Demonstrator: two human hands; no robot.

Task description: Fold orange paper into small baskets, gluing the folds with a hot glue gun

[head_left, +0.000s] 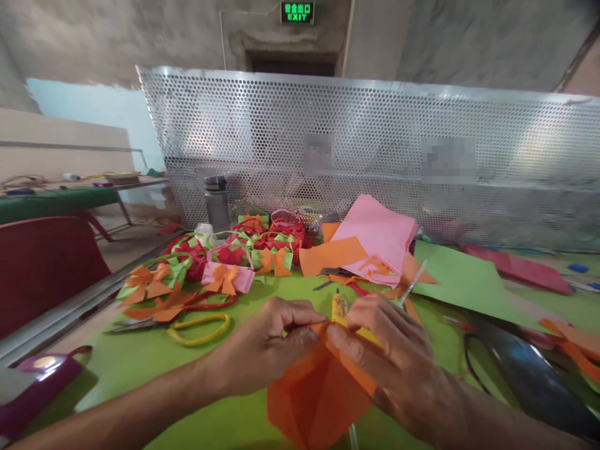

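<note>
An orange folded sheet of paper (319, 397) hangs between my two hands at the front of the table. My left hand (272, 344) pinches its top corner, thumb and forefinger pressed together. The fingers of my right hand (391, 350) are closed on the paper's right edge, close to the left fingertips. Just beyond my hands lies a yellow tool with a pointed tip (339, 305), partly hidden by the right hand. Left of my left hand are yellow-handled scissors (199, 330), with an orange paper bow (164, 303) beside them.
Several small paper bags with bows (227, 278) stand behind the scissors, near a grey bottle (217, 203). Pink sheets (375, 231) and a green sheet (464, 278) lie at back right. A dark phone-like slab (529, 362) is right; a perforated metal panel (375, 125) closes the back.
</note>
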